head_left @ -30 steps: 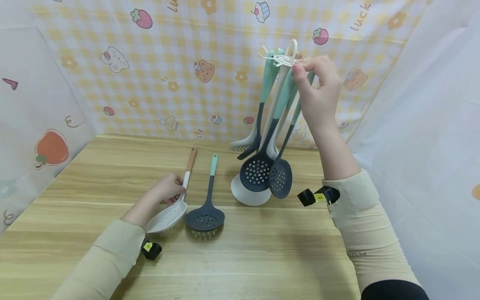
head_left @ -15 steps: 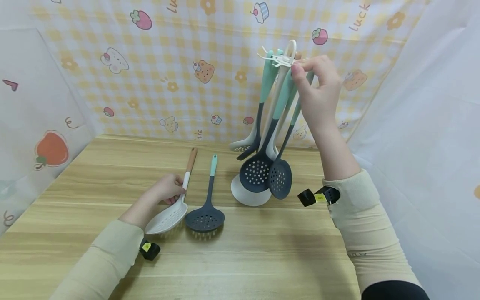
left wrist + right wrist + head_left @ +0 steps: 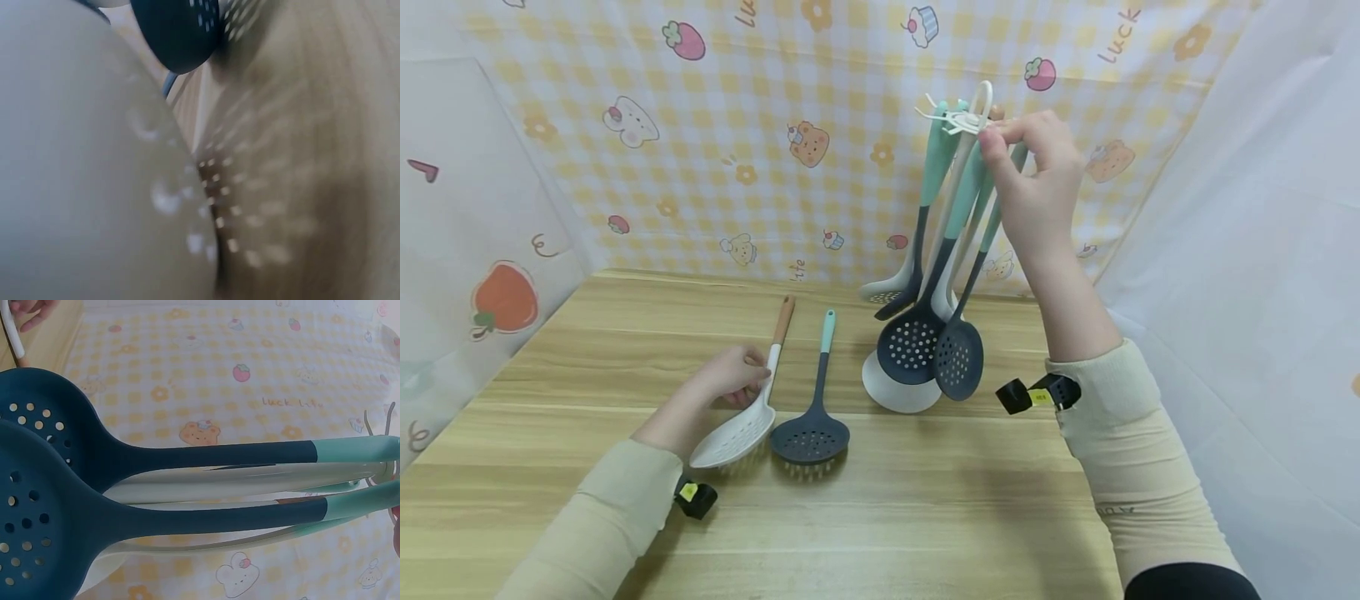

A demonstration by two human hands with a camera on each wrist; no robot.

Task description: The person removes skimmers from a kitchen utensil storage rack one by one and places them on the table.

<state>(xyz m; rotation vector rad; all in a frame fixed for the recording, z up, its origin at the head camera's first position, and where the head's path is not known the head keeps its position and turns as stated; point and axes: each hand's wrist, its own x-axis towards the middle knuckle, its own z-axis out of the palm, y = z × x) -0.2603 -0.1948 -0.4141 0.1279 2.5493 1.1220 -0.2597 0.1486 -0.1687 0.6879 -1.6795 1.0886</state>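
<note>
In the head view my left hand [image 3: 739, 377] is at the neck of a white slotted skimmer [image 3: 733, 437], fingers curled at its stem. This skimmer lies on the table with a brown-tipped handle pointing away. Beside it lies a dark skimmer [image 3: 811, 437] with a mint handle end. My right hand [image 3: 1041, 171] is raised at the top of a white utensil stand [image 3: 901, 387], thumb and forefinger pinching by its hooks. Dark skimmers [image 3: 912, 346] with mint handles hang there. In the left wrist view, a pale blurred surface [image 3: 94, 162] fills the left side.
Other white and dark utensils hang at the back of the stand, partly hidden. A yellow checked cloth [image 3: 850, 192] covers the wall behind the wooden table [image 3: 865, 533]. White cloth [image 3: 1247, 275] hangs at the right.
The two front skimmers on the stand have shifted very slightly left. My left forearm has edged left while the white skimmer stays in place. My right hand is nearly still.
</note>
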